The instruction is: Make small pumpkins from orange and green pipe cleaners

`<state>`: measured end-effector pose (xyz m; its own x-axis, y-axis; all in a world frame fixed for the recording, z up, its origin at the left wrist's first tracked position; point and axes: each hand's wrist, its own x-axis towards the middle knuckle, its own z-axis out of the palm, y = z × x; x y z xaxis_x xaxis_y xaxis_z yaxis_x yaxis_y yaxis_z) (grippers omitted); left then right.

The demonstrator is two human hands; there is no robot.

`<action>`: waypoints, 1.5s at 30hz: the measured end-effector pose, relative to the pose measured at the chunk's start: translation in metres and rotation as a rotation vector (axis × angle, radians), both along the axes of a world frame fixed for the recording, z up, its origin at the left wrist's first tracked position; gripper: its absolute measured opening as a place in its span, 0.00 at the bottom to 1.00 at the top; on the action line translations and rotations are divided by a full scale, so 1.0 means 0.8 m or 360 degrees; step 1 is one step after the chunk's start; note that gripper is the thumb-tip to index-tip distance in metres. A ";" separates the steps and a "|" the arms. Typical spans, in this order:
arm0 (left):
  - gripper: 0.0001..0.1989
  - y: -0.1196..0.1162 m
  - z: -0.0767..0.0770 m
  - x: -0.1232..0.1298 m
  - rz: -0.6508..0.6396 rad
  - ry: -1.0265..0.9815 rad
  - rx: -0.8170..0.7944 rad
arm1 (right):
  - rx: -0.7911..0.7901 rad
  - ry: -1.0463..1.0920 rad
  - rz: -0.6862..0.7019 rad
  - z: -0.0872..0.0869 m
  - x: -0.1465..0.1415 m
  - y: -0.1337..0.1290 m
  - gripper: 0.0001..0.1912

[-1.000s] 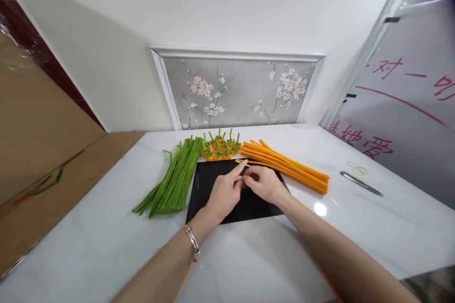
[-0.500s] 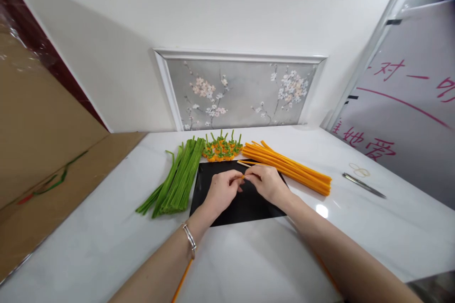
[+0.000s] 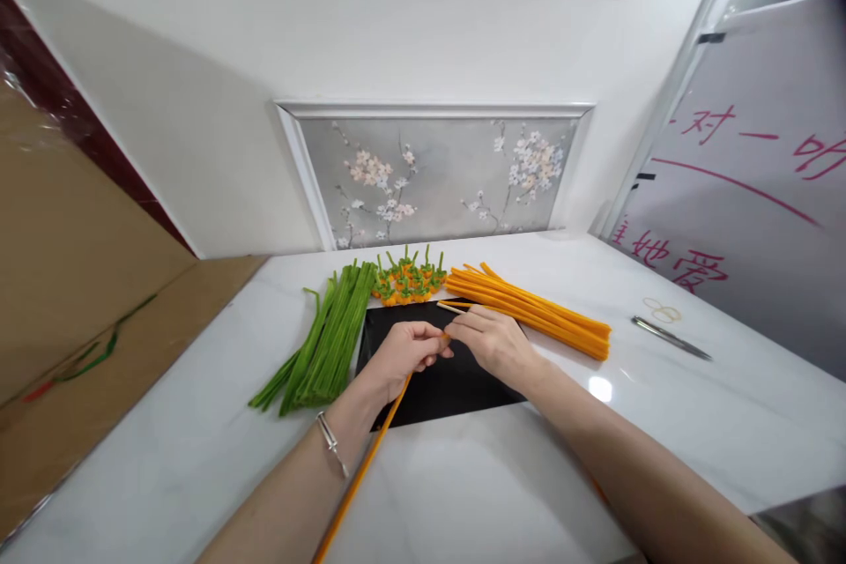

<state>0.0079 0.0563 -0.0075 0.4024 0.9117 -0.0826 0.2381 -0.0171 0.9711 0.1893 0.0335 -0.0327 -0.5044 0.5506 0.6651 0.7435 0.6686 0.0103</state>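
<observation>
My left hand [image 3: 406, 354] is closed in a pinch on an orange pipe cleaner [image 3: 368, 460], whose long tail slants down past my wrist to the bottom edge. Fingertips of my right hand [image 3: 495, 344] meet the left ones and pinch the same pipe cleaner; the bit between them is mostly hidden. Both hands are over a black mat [image 3: 456, 392]. A thin pale stick [image 3: 450, 307] lies just beyond my right fingers, partly covered by them.
Green pipe cleaners [image 3: 337, 339] are bundled at left, orange ones [image 3: 538, 313] at right. Between them stand several small orange-and-green pieces [image 3: 411, 279]. A slim silver tool [image 3: 671, 338] and rubber bands [image 3: 662, 310] lie far right. Cardboard [image 3: 99, 352] borders the table's left.
The pipe cleaner's tail has swung into view beside my left wrist, reaching up to the hand. My left hand has turned a little, its fingers more curled. The view has shifted slightly.
</observation>
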 end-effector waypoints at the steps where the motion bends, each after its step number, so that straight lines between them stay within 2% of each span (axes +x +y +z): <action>1: 0.05 0.000 -0.001 0.000 0.0009 0.0008 0.0042 | -0.0011 -0.0006 -0.0019 0.001 -0.001 -0.001 0.14; 6: 0.04 -0.007 -0.009 0.006 0.0133 0.0029 0.0368 | -0.0107 0.0043 -0.0206 0.002 -0.007 -0.003 0.11; 9: 0.05 -0.013 -0.012 0.011 0.0172 0.0009 0.0439 | -0.0168 0.0114 -0.0321 0.000 -0.010 -0.003 0.10; 13: 0.01 -0.013 -0.009 0.010 0.0043 -0.0029 0.0242 | -0.0167 0.0113 -0.0319 -0.001 -0.009 -0.002 0.09; 17: 0.16 -0.008 -0.001 0.001 -0.0232 -0.0093 -0.0179 | -0.0079 0.0087 -0.0243 0.003 -0.005 -0.003 0.08; 19: 0.20 -0.007 0.001 -0.003 -0.0307 -0.0177 -0.0322 | -0.0031 0.0080 -0.0198 0.006 -0.003 -0.005 0.09; 24: 0.20 -0.005 0.003 -0.007 -0.0336 -0.0330 -0.0429 | 0.0053 0.0042 -0.0077 0.011 -0.001 -0.007 0.11; 29: 0.20 -0.003 0.007 -0.012 -0.0367 -0.0275 -0.0407 | 0.0062 0.0019 -0.0021 0.013 0.001 -0.007 0.11; 33: 0.18 -0.004 0.008 -0.011 -0.0349 -0.0146 -0.0228 | -0.0002 0.0036 -0.0017 0.013 0.000 -0.008 0.11; 38: 0.12 -0.015 0.008 -0.002 -0.0216 0.0063 0.0316 | -0.0192 0.0199 -0.0060 0.016 -0.005 -0.013 0.11; 41: 0.10 -0.021 0.005 0.001 -0.0132 0.0172 0.0626 | -0.0374 0.0389 -0.0090 0.017 -0.006 -0.015 0.11; 45: 0.09 -0.025 -0.003 0.003 -0.0127 0.0270 0.0831 | -0.0728 0.0605 -0.0027 0.019 0.000 -0.015 0.12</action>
<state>0.0104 0.0366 -0.0103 0.4922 0.8162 0.3024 0.3685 -0.5102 0.7771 0.1896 0.0215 -0.0174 -0.2660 0.8297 0.4907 0.6490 0.5305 -0.5452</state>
